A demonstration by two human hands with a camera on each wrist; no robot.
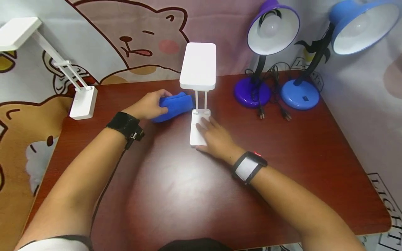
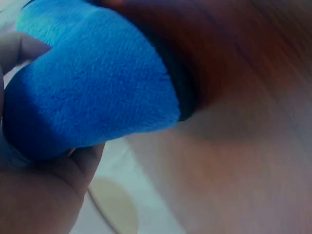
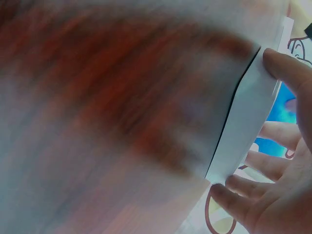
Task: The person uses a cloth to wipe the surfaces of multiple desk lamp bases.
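Observation:
A folded blue cloth with a plush, towel-like surface is gripped by my left hand, just left of the middle white desk lamp. In the left wrist view, fingers and thumb close on opposite sides of the cloth. My right hand rests on the base of that lamp, its fingers spread across the top and its thumb by the near end. From the right wrist view, those fingers look fairly straight against the pale base. The lamp stands upright with its head over the base.
Another white desk lamp stands at the table's left back edge. At the back right are a purple lamp and a blue lamp, with loose cords and plugs around them. Printed fabric hangs behind the brown table.

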